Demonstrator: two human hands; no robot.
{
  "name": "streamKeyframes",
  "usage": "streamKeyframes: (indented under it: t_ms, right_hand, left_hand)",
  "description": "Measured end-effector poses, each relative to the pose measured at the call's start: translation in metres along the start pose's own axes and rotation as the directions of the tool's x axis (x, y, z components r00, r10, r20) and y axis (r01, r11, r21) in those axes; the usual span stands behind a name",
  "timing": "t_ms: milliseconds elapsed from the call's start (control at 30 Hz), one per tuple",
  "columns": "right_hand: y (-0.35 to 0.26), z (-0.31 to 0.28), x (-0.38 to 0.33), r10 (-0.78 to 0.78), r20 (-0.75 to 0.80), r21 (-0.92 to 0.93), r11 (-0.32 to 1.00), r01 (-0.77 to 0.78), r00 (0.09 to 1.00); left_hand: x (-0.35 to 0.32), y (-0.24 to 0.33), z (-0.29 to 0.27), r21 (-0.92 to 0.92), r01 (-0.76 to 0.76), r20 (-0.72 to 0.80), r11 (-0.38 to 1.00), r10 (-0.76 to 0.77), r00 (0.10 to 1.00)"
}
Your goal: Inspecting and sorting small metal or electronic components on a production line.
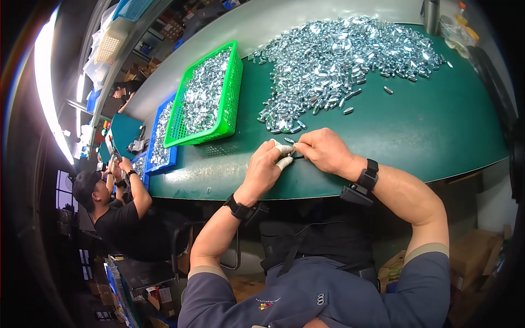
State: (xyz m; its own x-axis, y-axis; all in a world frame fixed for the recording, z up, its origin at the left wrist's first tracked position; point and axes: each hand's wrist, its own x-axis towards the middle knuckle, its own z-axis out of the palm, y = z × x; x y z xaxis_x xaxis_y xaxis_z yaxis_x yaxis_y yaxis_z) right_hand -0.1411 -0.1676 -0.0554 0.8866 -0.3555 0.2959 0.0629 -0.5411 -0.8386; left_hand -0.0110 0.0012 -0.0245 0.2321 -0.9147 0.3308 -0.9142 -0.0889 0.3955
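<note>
My left hand (264,167) and my right hand (324,150) meet near the front edge of the green table (415,136). Together they pinch one small silver metal part (290,141) between their fingertips. White finger cots cover the left thumb and forefinger. Each wrist carries a black band. Just beyond the hands spreads a large heap of small shiny metal parts (344,54), with a few loose ones lying to its right.
A green mesh basket (232,93) full of the same parts sits at the left. Behind it stands a blue tray (155,158) holding more. A seated person in black (117,213) works at the far left. A dark bottle (431,15) stands at the table's back.
</note>
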Motion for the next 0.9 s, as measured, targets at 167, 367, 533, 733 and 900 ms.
streamKeyframes:
  t_ms: [167, 367, 533, 733, 900]
  right_hand:
    - [-0.003, 0.0, -0.001, 0.064, 0.023, 0.129, 0.989, -0.066, 0.998]
    - [-0.007, -0.005, 0.0, 0.14, 0.109, 0.088, 0.985, -0.15, 0.984]
    - [-0.007, -0.007, 0.001, 0.121, 0.146, 0.08, 0.988, -0.134, 0.982]
    - [0.007, 0.006, -0.002, -0.087, 0.027, 0.007, 0.996, 0.087, 0.996]
    - [-0.002, -0.001, -0.001, -0.016, 0.113, -0.06, 0.998, 0.023, 0.993]
  left_hand:
    - [-0.007, -0.006, 0.008, -0.085, 0.089, -0.066, 0.992, -0.094, 0.993]
    - [-0.008, -0.002, 0.01, -0.008, -0.001, -0.109, 1.0, 0.0, 0.994]
    - [-0.011, -0.001, 0.01, -0.028, 0.017, -0.096, 0.999, -0.019, 0.995]
    - [-0.009, 0.0, 0.018, -0.052, -0.006, -0.16, 0.999, -0.003, 0.987]
    - [-0.006, 0.004, 0.018, -0.014, -0.015, -0.184, 1.0, 0.012, 0.983]
